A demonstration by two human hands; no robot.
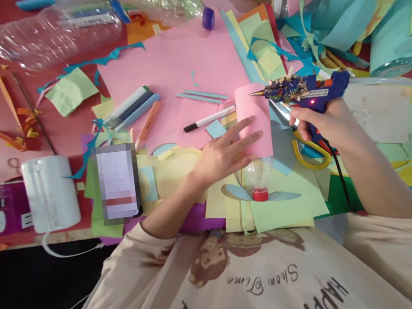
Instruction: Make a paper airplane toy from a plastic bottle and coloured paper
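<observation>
My right hand (321, 120) is wrapped round the grip of a blue hot glue gun (306, 88), crusted with dried scraps around its front. Its metal nozzle points left, over the upper part of a plastic bottle (258, 171) wrapped in pink paper (252, 107). The bottle lies on the papers with its red cap (260, 194) toward me. My left hand (224, 155) rests on the pink wrap, its fingers stretched out and spread; the thumb is hidden. Just below the glue gun lie yellow-handled scissors (315, 154), partly covered by my right hand.
A black-and-white marker (209, 118) and several pens lie left of the bottle. Clear plastic bottles (54, 35) lie along the back. A phone (117, 182) and a white device (51, 192) are at left. The glue gun's black cord (339, 174) runs toward the front edge.
</observation>
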